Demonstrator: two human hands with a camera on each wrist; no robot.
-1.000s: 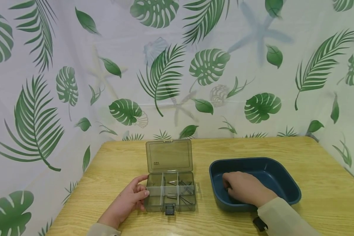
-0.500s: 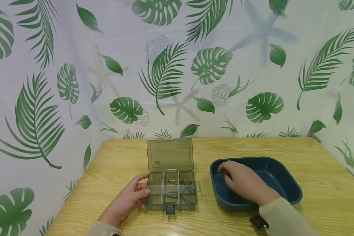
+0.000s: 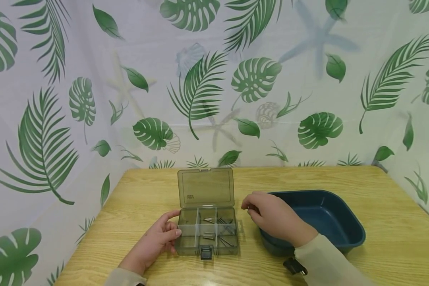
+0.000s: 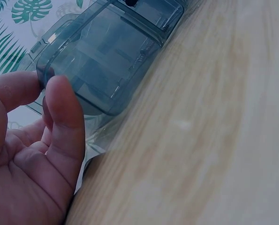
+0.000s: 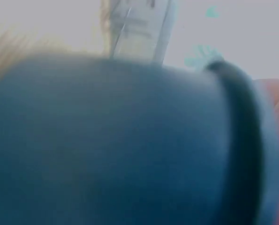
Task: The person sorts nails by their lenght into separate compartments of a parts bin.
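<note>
A grey see-through compartment box [image 3: 187, 243] stands with its lid [image 3: 205, 188] raised. Thin metal pieces like nails [image 3: 226, 241] lie in its middle and right compartments. My left hand [image 3: 155, 243] grips the box's left side, thumb and fingers at its edge, as the left wrist view also shows on the box [image 4: 101, 65]. Over the left rim of a dark blue basin [image 3: 355, 238] is my right hand [image 3: 277, 220], fingers bent and pointing toward the box. I cannot tell whether its fingertips hold something. In the right wrist view the basin's wall [image 5: 106, 140] covers most of the picture.
The wooden table [image 3: 146, 186] carries box and basin side by side, with a narrow gap between them. Leaf-printed cloth [image 3: 207, 99] hangs behind and at the sides. A small black device [image 3: 294, 265] is at the right sleeve.
My right hand has risen out of the basin and moved left across its rim toward the box. The left hand and the box have stayed in place.
</note>
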